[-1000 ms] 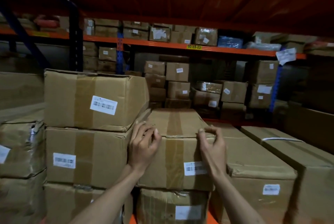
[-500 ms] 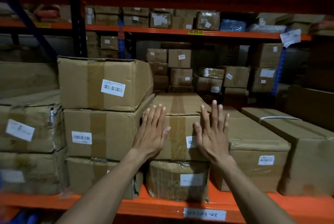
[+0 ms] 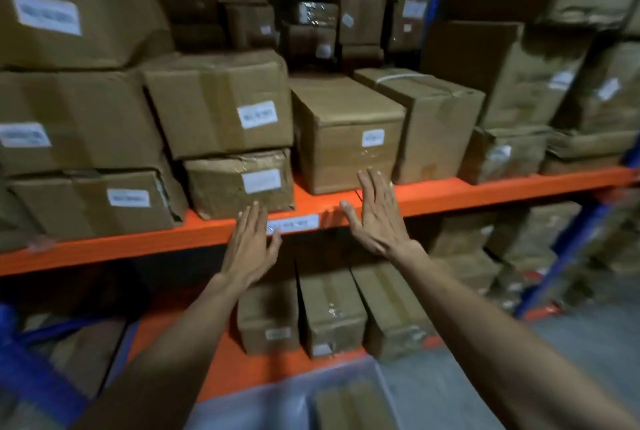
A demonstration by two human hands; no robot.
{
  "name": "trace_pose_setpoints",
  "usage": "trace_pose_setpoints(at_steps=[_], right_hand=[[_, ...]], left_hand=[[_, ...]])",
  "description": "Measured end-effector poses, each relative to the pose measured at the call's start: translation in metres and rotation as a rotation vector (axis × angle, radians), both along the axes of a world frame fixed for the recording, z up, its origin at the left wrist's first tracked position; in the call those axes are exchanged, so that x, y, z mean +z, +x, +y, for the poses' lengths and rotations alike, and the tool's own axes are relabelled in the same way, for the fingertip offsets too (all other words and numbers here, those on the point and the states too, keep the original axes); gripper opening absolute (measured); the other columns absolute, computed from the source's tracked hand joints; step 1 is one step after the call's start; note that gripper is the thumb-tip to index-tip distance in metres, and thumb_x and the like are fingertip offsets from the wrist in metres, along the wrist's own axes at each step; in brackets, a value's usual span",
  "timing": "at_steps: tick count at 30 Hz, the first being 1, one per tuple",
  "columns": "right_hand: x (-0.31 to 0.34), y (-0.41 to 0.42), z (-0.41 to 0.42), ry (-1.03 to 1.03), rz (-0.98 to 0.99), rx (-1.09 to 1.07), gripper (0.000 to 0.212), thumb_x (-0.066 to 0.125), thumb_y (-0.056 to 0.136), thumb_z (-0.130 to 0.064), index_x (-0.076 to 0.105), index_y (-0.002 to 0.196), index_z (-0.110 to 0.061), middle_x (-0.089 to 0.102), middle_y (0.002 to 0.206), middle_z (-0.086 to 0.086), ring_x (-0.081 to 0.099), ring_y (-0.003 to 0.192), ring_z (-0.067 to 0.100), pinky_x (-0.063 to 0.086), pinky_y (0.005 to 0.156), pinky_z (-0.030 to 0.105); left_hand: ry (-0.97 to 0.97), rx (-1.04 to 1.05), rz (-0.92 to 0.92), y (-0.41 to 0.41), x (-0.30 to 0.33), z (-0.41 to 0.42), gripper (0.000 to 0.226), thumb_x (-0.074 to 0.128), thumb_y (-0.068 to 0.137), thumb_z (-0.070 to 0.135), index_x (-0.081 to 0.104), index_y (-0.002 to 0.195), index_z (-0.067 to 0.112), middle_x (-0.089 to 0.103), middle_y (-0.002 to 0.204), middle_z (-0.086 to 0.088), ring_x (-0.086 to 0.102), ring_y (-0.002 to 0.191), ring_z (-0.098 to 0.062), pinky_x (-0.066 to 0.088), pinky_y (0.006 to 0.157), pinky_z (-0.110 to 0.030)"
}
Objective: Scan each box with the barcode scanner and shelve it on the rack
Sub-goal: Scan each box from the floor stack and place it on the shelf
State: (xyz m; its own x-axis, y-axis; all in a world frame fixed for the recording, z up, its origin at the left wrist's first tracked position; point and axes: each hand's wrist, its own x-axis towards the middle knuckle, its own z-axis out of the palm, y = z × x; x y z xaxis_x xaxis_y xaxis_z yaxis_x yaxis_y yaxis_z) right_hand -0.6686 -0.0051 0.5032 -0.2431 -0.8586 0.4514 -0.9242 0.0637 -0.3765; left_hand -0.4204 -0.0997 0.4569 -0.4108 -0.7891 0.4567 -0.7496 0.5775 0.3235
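The taped brown box [image 3: 221, 100] I was pressing sits on a crumpled lower box [image 3: 239, 183] on the orange rack shelf [image 3: 485, 190]. Both my hands are pulled back from it and hold nothing. My left hand [image 3: 251, 242] hovers with straight fingers in front of the shelf beam, beside the white shelf label [image 3: 294, 223]. My right hand [image 3: 375, 214] is spread flat just below a neighbouring box [image 3: 346, 131]. No barcode scanner is in view.
Labelled cardboard boxes [image 3: 79, 121] crowd the shelf left and right. More boxes [image 3: 329, 311] stand on the lower orange shelf. A blue upright [image 3: 568, 249] rises at the right. A bin with a box [image 3: 349, 402] lies at the bottom edge. The image is blurred.
Both hands have come off the stacked box's front and drawn back, down to the shelf beam. My view has dropped and swung, so the lower shelf now shows.
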Motion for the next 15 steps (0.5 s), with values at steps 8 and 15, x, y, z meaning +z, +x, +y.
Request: trace_pose_setpoints(at_steps=[8,15], right_hand=[[-0.122,-0.080,0.147,0.341,-0.192,-0.087,0.085,0.039,0.099,-0.068,0.033,0.157,-0.006,0.035,0.160,0.016,0.030,0.149,0.029,0.026,0.124,0.044],[-0.262,-0.099,0.234,0.602,-0.367,-0.070,0.082,0.054,0.099,-0.062,0.036,0.155,-0.006,0.041,0.154,0.017,0.040,0.143,0.032,0.032,0.118,0.040]], left_hand=[[0.484,-0.042,0.002,-0.069,-0.127,0.143,0.034,0.067,0.088,0.038,0.066,0.104,0.008,0.065,0.107,-0.014,0.058,0.108,-0.034,0.042,0.096,-0.037],[0.654,-0.005,-0.012,-0.100,-0.242,0.240,0.040,0.075,0.078,0.035,0.069,0.099,0.002,0.070,0.095,-0.019,0.067,0.091,-0.036,0.049,0.079,-0.034]])
